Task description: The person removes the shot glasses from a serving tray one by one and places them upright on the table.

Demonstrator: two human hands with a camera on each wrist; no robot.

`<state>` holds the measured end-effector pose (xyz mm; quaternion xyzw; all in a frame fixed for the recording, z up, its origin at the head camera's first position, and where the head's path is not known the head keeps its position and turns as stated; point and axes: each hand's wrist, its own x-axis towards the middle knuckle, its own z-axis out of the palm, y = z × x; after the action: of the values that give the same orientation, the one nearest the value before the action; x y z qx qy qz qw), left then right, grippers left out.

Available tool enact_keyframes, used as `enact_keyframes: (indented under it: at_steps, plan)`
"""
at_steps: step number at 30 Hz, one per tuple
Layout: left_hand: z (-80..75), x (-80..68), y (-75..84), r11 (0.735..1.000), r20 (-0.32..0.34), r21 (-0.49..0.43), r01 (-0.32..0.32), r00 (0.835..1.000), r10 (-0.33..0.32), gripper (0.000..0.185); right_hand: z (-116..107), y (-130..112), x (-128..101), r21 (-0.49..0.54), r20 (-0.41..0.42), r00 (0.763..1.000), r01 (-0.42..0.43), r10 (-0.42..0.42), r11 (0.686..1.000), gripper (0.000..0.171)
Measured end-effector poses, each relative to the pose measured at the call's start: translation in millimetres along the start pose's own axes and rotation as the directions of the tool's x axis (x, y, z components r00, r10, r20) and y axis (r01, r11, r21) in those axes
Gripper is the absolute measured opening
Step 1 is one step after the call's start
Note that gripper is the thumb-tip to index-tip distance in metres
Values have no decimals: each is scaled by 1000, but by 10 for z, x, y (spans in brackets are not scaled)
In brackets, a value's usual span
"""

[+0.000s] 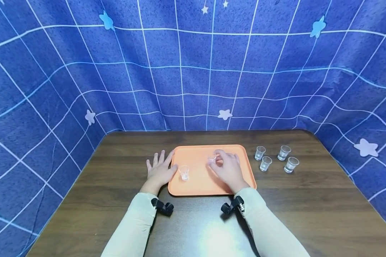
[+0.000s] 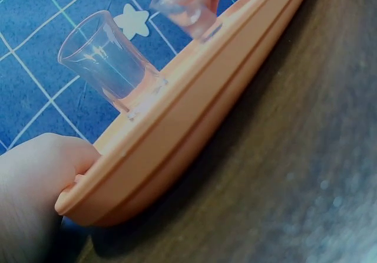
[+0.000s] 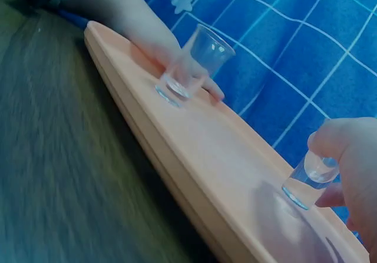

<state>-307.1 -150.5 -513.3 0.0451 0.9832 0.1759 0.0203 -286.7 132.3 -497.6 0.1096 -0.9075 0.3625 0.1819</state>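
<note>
An orange tray [image 1: 199, 188] lies on the wooden table. Toward its left end a clear shot glass [image 1: 184, 173] stands upright. My left hand [image 1: 161, 172] rests at the tray's left edge, fingers spread and straight, with the thumb over the rim near that glass. Over the tray's right half, my right hand [image 1: 229, 170] pinches a second shot glass [image 3: 310, 177] between thumb and fingers. This glass is partly hidden by the fingers in the head view. Whether its base touches the tray, I cannot tell.
Several more clear shot glasses [image 1: 265, 164] stand upright on the table [image 1: 308, 207], right of the tray. A blue curtain [image 1: 193, 82] with white lines and stars hangs behind the table and along both sides.
</note>
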Motion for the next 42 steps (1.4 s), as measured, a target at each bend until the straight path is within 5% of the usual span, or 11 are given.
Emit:
enact_keyframes:
  at_steps: [5, 17, 42]
  plan:
    - [-2, 3, -1, 1000, -2, 2, 2, 1000, -2, 68, -131, 91, -67, -32, -25, 1000, 3, -4, 999, 41]
    - [23, 5, 6, 1000, -3, 2, 7, 1000, -7, 68, -477, 340, -197, -132, -162, 969, 167, -188, 977, 39]
    - [3, 2, 3, 1000, -1, -17, 3, 1000, -3, 68, -983, 854, -413, -223, -392, 864, 243, -315, 944, 39]
